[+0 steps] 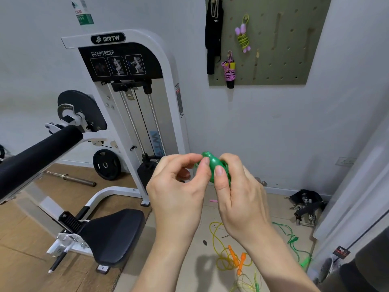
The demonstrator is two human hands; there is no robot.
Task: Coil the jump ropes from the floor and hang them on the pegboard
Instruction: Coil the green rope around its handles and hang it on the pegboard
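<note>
Green jump rope (214, 162): right hand (237, 199) grips, left hand (179, 186) pinches.

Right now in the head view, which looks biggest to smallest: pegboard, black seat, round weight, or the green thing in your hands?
pegboard
black seat
round weight
green thing
The green thing sits nearest the camera, so its real size is unsure.
</note>
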